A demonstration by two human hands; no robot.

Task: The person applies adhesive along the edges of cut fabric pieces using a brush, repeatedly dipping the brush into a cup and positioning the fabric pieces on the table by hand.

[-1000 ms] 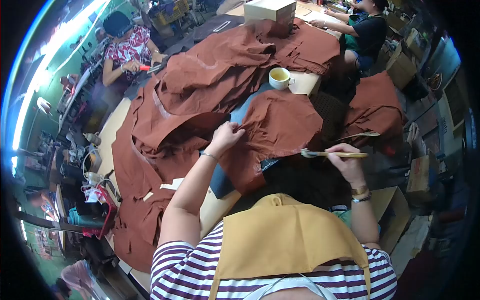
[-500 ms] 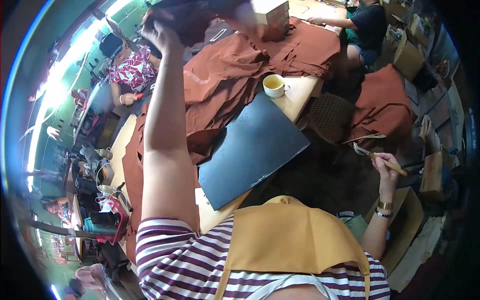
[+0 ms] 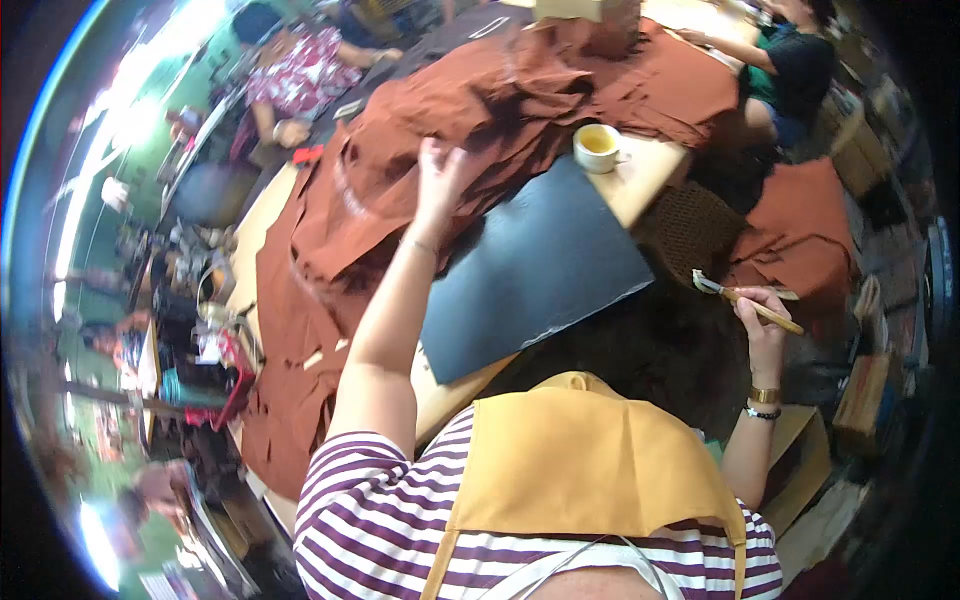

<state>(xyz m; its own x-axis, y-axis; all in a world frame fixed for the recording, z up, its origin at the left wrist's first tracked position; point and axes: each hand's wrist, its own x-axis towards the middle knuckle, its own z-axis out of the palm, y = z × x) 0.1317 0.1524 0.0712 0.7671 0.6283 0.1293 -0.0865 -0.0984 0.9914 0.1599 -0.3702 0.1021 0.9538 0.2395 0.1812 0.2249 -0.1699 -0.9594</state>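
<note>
While the right hand [image 3: 764, 312] grips a brush [image 3: 722, 290], brown sheets [image 3: 450, 98] lie under the spread left hand [image 3: 439, 182].

The left hand [image 3: 440, 180] has drawn back over the brown sheets [image 3: 450, 95] (the board [image 3: 540, 270], mostly covered earlier, lies exposed).

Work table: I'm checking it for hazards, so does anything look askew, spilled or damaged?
The dark board sits askew, its right corner jutting past the edge of the table. Pale marks along its near edge could be wear or residue; I can't tell which. The cup stands upright, with no spill visible around it.
</note>
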